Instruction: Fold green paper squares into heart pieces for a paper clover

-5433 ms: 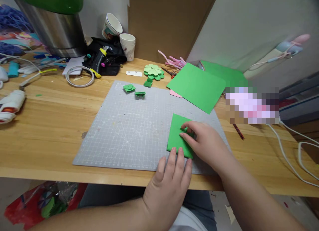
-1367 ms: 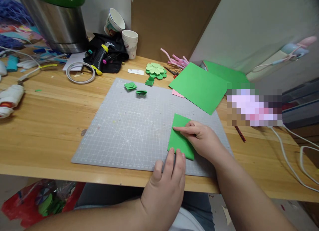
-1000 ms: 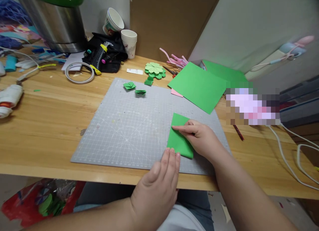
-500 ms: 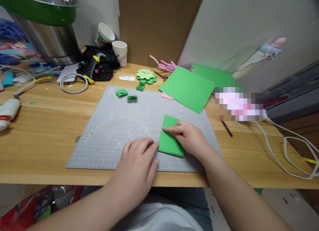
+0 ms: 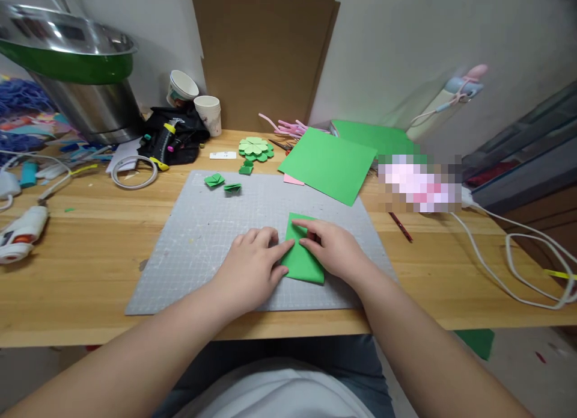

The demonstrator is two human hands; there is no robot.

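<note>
A folded green paper point(image 5: 303, 266) lies on the grey cutting mat point(image 5: 202, 249) near its front right. My left hand point(image 5: 252, 264) rests on the mat, and its fingertips close on the paper's left edge. My right hand point(image 5: 333, 249) lies over the paper's right side. Its index finger stretches along the top edge, the other fingers curl in, and it presses the paper down. The two hands almost meet at the paper's upper left corner.
A large green sheet point(image 5: 329, 164) overlaps the mat's far right corner. Small folded green pieces point(image 5: 214, 179) and a green paper flower point(image 5: 253, 147) sit at the far edge. Paper cups point(image 5: 208, 110), a black pouch point(image 5: 174, 142), a tape ring point(image 5: 134, 172), a glue gun point(image 5: 21, 234) and white cables point(image 5: 518, 267) surround the mat.
My left hand moved from the paper's near edge round to its left edge. My right index finger stayed on the paper. The view rose and shifted.
</note>
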